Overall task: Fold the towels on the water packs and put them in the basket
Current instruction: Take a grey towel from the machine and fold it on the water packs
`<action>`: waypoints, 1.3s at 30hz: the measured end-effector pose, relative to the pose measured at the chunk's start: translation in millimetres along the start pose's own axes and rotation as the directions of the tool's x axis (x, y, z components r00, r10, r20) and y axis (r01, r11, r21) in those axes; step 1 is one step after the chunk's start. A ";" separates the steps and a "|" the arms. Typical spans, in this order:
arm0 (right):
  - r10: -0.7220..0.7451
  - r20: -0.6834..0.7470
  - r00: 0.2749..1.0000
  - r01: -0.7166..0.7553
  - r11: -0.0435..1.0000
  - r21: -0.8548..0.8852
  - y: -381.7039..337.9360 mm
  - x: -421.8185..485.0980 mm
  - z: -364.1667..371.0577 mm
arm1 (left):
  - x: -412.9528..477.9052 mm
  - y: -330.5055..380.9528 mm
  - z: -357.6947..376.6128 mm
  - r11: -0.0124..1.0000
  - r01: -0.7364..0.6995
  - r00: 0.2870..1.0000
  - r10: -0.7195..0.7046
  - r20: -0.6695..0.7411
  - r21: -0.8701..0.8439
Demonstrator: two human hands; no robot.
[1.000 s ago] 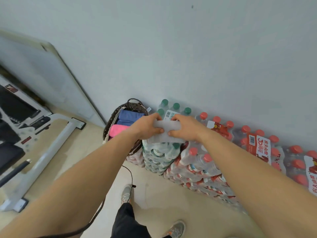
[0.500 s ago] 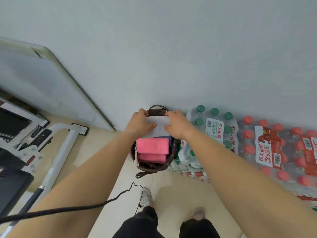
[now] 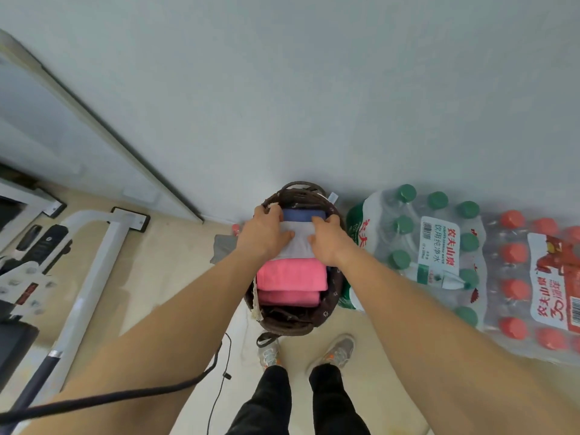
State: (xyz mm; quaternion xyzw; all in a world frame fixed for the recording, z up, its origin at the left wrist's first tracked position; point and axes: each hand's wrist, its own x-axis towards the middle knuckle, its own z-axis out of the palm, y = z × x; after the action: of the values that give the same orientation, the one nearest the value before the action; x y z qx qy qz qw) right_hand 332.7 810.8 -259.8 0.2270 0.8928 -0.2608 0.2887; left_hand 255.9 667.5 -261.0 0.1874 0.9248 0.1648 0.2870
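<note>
Between the left hand [image 3: 262, 235] and the right hand [image 3: 328, 243], over the far half of the basket [image 3: 282, 323], is a folded white towel [image 3: 298, 246]. The left hand grips the towel's left edge, thumb flat on top and fingers running down its outer side close to the basket rim. The right hand grips the right edge in the same way, thumb on top and fingers curled over the far corner. It cannot be determined whether the white towel rests on the basket's contents or is held just clear of them.

Just beyond the fingertips, a blue towel [image 3: 303, 215] lies inside the basket, partly covered by the white one. On the near side of the hands, a folded pink towel [image 3: 290, 274] meets the white towel's near edge. A second pink towel [image 3: 288, 298] lies nearer again, partly under the first.

Right of the right hand, just beside the basket, stands a green-capped water pack [image 3: 439, 243]. A red-capped water pack [image 3: 533, 277] stands further right. Both are against the wall [image 3: 314, 89].

Left of the left hand, a grey metal frame [image 3: 94, 277] lies on the floor [image 3: 175, 277] and a board [image 3: 47, 136] leans on the wall. Below the forearms are two shoes [image 3: 340, 351], and a black cable [image 3: 125, 400] crosses under the left forearm.
</note>
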 end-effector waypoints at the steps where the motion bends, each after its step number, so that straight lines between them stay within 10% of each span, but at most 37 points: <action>1: -0.014 -0.029 0.999 0.014 1.000 0.014 1.7 -0.8 2.4 | -0.3 -1.2 1.9 1.000 -0.004 1.000 0.003 -0.015 -0.015; 9: -0.064 -0.204 0.977 0.085 0.991 0.099 7.3 -10.0 12.8 | -8.9 -3.7 9.4 0.999 0.002 0.992 0.004 -0.129 0.046; 15: -0.204 -0.372 0.906 0.098 0.954 -0.283 7.7 -19.1 17.5 | -14.0 -6.6 15.8 0.874 -0.214 0.908 0.342 -0.241 0.435; 39: -0.270 -0.194 0.943 0.138 0.848 -0.512 8.5 4.7 21.2 | 9.6 -42.8 48.7 0.785 -0.331 0.814 0.518 -0.263 0.523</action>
State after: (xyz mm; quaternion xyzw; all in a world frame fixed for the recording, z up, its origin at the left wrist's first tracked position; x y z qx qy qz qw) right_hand 342.4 805.8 -280.4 0.0812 0.9785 -0.0227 0.1883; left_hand 266.7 643.8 -321.2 0.4195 0.9069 0.0398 -0.0020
